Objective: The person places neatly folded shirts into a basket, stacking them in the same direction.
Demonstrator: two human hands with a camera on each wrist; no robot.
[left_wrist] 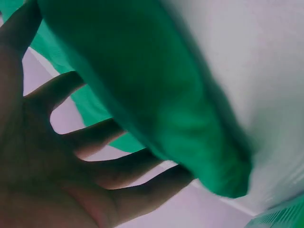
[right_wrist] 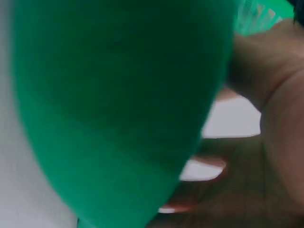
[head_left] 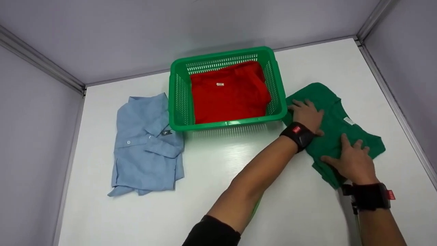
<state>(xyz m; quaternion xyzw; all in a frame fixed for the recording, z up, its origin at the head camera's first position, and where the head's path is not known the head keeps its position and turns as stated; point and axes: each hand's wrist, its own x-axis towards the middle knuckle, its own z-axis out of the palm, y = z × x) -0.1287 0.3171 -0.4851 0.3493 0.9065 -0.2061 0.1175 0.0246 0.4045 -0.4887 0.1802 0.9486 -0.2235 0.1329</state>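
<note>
A folded green shirt with a small white label at its neckline lies on the right of the white table. My left hand rests on its left part beside the basket, fingers spread. Lower down, my right hand touches the shirt near its front edge, thumb apart from the fingers. In the left wrist view, the straight fingers reach to the green cloth, which hides their tips. Green cloth fills much of the right wrist view beside the right hand.
A green plastic basket stands at the back middle, holding a folded red garment. Left of it lies a folded light-blue button shirt, close against the basket's side. Grey panel walls border the table at the back and sides.
</note>
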